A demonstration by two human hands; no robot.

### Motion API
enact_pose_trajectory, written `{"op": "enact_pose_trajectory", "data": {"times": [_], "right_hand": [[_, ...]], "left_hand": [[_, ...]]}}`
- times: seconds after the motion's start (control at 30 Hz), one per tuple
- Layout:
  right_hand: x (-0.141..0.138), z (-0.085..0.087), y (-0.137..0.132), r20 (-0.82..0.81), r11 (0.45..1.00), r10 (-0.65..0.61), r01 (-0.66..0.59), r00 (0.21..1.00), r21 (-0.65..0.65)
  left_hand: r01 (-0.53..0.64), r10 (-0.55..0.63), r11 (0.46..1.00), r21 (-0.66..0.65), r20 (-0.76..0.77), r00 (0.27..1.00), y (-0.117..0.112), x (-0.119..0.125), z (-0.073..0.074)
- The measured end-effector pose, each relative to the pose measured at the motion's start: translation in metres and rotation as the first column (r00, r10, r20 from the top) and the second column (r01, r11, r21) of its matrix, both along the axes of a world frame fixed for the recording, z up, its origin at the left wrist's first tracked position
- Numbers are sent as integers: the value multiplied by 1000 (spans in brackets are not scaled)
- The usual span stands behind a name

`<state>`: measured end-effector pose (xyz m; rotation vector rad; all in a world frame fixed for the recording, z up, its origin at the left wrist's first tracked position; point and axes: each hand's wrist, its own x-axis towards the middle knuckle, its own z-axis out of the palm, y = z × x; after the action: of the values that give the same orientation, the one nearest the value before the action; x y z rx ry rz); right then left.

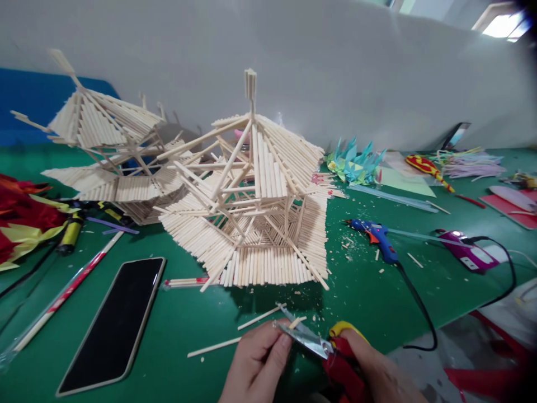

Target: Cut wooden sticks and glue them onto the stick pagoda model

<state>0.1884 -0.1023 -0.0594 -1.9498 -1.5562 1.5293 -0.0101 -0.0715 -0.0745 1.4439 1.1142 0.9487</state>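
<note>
My left hand (262,358) pinches a thin wooden stick (297,322) near its end at the bottom middle of the head view. In my right hand (369,361) are scissors (321,348) with red and yellow handles, their blades parted around the stick close to my left fingertips. Two more loose sticks lie by my left hand, one (258,318) behind it and another (213,347) to its left. Just beyond stands a pavilion model (268,266) built from wooden sticks, its roof partly covered.
A second stick pavilion (121,187) stands back left. A phone (113,324) lies front left. To the right are a blue glue gun (375,238), its cord, and a purple power strip (470,252). Teal folded paper (354,159) sits behind; wood scraps dot the green table (403,302).
</note>
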Motion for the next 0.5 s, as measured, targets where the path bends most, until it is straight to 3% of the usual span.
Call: {"op": "enact_pose_trajectory", "data": {"times": [0.23,0.4,0.5], "right_hand": [[-3,-17,21,-31,998,-66,66,997,-10],[-5,-16,15,-32,996,-84,83,996,-13],[-5,-8,4,-29,997,-76,75,997,-15]], "left_hand": [[66,-42,982,177,-137,990,3,-4,3],[79,0,895,438,-178,984,7,-4,3],[113,33,857,503,-273,962,4,-5,-2]]}}
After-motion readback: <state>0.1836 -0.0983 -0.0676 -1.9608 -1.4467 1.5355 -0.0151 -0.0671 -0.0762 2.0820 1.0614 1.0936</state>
